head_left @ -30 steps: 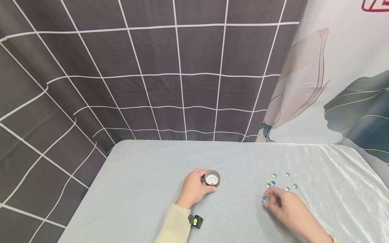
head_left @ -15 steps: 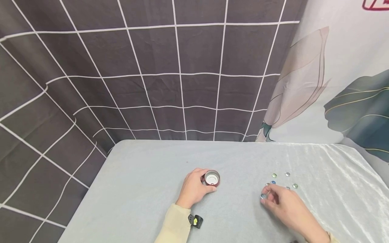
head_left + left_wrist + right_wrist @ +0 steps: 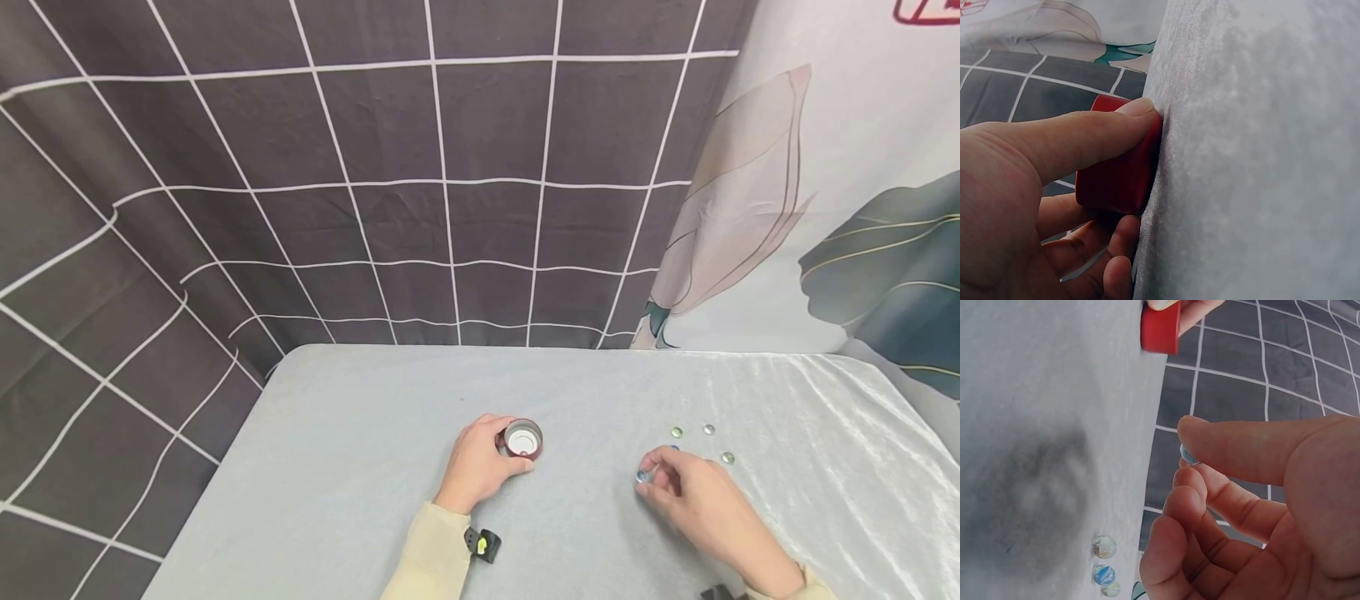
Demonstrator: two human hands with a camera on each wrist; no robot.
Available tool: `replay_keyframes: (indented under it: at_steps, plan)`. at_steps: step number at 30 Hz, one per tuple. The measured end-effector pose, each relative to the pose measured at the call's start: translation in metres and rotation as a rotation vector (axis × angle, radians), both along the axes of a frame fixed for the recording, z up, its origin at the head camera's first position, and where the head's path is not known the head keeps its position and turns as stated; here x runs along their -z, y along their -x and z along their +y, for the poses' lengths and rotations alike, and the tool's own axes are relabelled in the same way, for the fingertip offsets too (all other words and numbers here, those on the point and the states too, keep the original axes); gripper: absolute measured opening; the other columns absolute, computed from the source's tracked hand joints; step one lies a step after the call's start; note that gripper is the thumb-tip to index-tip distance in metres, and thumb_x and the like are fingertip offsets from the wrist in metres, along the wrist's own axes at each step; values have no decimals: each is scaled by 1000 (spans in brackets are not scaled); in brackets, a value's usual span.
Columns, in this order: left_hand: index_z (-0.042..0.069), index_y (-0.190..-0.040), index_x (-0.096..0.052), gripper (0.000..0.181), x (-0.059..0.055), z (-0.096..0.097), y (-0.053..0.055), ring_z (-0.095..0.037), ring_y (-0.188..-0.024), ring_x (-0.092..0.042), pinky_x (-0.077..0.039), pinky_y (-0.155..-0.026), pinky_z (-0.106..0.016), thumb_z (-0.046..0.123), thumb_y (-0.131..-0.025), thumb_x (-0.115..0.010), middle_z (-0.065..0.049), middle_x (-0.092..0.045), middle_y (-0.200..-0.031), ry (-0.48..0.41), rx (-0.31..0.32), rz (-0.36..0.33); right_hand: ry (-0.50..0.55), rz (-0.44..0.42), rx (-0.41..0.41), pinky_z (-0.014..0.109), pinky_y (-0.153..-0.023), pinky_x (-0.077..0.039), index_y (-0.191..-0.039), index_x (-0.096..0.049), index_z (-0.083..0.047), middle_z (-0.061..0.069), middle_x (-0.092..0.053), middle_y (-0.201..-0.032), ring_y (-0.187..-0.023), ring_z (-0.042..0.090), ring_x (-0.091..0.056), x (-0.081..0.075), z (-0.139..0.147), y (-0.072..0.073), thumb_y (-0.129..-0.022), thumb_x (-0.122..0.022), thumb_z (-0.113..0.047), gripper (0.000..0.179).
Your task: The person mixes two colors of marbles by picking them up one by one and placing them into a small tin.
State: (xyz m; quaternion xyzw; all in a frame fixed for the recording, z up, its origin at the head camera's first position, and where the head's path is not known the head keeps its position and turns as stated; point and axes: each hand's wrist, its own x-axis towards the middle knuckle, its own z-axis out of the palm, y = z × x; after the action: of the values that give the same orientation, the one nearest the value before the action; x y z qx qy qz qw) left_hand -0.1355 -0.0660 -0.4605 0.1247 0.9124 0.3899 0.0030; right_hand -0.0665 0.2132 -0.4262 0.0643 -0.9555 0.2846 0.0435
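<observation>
My left hand (image 3: pixel 478 465) grips a small round red cup (image 3: pixel 539 450) that stands on the cloth, its opening facing up and its inside pale. In the left wrist view the thumb presses along the red wall of the cup (image 3: pixel 1116 181), fingers on the far side. Thumb and fingertip of my right hand (image 3: pixel 693 504) pinch a blue glass marble (image 3: pixel 642 477), held above the cloth to the right of the cup. Most of that marble (image 3: pixel 1188 454) is covered by the thumb in the right wrist view.
Several more marbles lie loose on the cloth beyond my right hand, among them a green marble (image 3: pixel 728 458), a clear marble (image 3: pixel 708 430) and a blue-striped marble (image 3: pixel 1104 574). A pale grey cloth (image 3: pixel 360 433) covers the table. Behind it hangs a dark gridded curtain (image 3: pixel 390 225).
My right hand has lifted slightly and moved left toward the cup with the blue marble, now covering some of the loose marbles. The left hand and cup have stayed put.
</observation>
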Motion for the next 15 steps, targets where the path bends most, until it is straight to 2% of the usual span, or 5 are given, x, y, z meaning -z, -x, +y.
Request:
replay_keyframes:
  at_steps: [8,15]
  plan:
    - [8,-118,-73,52,0,0,0,-19,-98,-64,-50,-87,-39,19,-71,-91,-4,-69,-110,2,3,7,30,50,-16,25,-54,-38,-88,-66,-20,-18,-48,-66,-57,-2,-41,-2,-4,4,-79,-83,-13,20]
    - [9,-118,-73,52,1,0,1,-18,-97,-63,-50,-87,-38,20,-71,-91,-3,-69,-108,9,6,17,40,22,-14,25,-55,-38,-89,-66,-19,-16,-50,-67,-57,-1,-43,-5,-10,8,-80,-82,-12,19]
